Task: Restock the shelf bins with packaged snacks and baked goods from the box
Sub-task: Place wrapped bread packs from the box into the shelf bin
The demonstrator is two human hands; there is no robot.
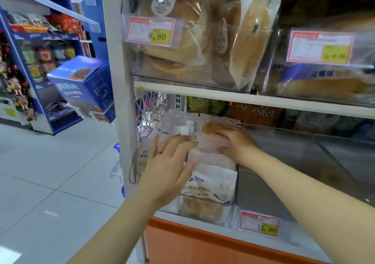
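White bread packets (211, 174) with blue print stand upright in a clear shelf bin (233, 201) on the lower shelf. My left hand (172, 162) lies flat against the left side of the packets, fingers straight. My right hand (235, 142) rests on top of the same packets from the right, with its fingers bent over their upper edge. A brown bun shows through the wrapper just above my right fingers. The box is not in view.
The upper shelf holds clear bins of bagged buns (178, 30) with a price tag (152, 31) reading 8.80. An empty-looking clear bin (304, 162) sits right of my hands. A white upright post (119, 81) borders the shelf. A blue display stand (60, 71) stands across the tiled aisle.
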